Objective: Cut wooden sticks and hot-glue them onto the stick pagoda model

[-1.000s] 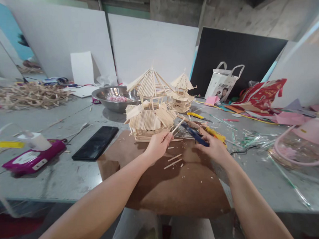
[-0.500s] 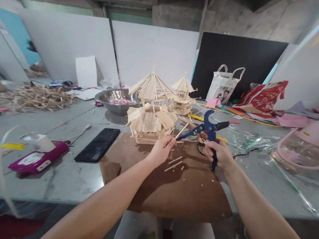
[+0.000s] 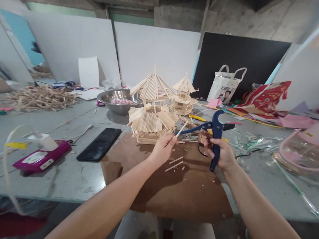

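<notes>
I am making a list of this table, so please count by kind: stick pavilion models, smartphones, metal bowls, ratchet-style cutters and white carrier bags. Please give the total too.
Stick pavilion models: 2
Black smartphone: 1
Metal bowl: 1
Blue handheld cutter: 1
White carrier bag: 1
Total: 6

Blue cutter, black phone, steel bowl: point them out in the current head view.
Blue cutter (image 3: 217,131): head view, upright blue section above the grip.
Black phone (image 3: 99,145): head view, middle of the screen.
Steel bowl (image 3: 117,109): head view, near outer wall.
</notes>
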Demonstrator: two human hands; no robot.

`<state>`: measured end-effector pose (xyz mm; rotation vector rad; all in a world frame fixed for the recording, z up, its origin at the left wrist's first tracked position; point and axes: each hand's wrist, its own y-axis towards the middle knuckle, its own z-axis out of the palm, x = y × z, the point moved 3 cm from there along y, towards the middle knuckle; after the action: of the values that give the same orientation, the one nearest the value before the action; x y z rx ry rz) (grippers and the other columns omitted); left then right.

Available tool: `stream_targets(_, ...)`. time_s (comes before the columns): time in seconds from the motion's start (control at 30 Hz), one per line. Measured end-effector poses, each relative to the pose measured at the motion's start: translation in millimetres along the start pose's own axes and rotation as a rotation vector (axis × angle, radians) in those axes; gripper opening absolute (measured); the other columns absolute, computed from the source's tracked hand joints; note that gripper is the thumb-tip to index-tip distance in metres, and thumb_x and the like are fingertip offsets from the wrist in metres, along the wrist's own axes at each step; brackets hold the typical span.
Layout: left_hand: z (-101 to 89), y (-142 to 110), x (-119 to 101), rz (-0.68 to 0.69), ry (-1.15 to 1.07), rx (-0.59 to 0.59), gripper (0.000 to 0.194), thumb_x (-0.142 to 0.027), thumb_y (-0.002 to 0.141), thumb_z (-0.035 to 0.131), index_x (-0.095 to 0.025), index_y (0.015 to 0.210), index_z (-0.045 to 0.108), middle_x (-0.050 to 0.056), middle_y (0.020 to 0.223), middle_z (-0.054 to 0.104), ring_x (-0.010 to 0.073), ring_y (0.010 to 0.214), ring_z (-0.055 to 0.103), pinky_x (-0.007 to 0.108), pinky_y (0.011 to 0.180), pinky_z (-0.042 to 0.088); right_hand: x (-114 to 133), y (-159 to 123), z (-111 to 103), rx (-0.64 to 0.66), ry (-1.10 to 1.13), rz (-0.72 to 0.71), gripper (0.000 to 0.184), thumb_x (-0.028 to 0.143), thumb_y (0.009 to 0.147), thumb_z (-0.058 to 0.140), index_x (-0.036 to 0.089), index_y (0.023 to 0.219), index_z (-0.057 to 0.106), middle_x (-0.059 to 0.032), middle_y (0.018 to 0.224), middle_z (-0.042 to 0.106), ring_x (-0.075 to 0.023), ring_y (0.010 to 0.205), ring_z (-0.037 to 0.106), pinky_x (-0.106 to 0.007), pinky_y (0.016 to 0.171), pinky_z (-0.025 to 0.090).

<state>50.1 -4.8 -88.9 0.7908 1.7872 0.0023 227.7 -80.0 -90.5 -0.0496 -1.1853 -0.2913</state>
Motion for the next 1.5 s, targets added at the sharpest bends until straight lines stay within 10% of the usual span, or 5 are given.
stream_targets(0.4,-7.5,-2,-12,0.231,0.169,-0.002,0.027,-0.029,0.081,0.035,-0.015,0.063,0.050,0.006,0.084,0.049,0.0125,0.079,0.047,0.024,0.070,0.039,7,-5,5,0.004,-0.061,0.056,0.031,0.025,0.062,0.044,0.017,0.090,0.056,0.0022,0.062,0.054,-0.0037,0.027,0.030,-0.021,0.030,0.020)
stream_targets(1.03,-4.1,-8,-12,0.420,0.537,0.119,0.025,-0.023,0.082,0.031,-0.015,0.067,0.050,0.010,0.089,0.052,0.0159,0.087,0.052,0.027,0.070,0.044,-2,0,-5,0.036,0.090,0.089,0.028,0.020,0.061,0.049,0.020,0.086,0.061,-0.0034,0.077,0.065,-0.0152,0.057,0.057,-0.027,0.047,0.042)
stream_targets(1.5,12.1,-13,-15,0.398,0.310,0.240,0.024,-0.025,0.081,0.034,-0.015,0.066,0.051,0.006,0.089,0.052,0.0108,0.075,0.052,0.021,0.066,0.040,4,-11,12,0.065,-0.064,-0.212,0.041,0.033,0.063,0.034,0.023,0.097,0.056,-0.0074,0.081,0.062,-0.0255,0.085,0.056,-0.046,0.073,0.040)
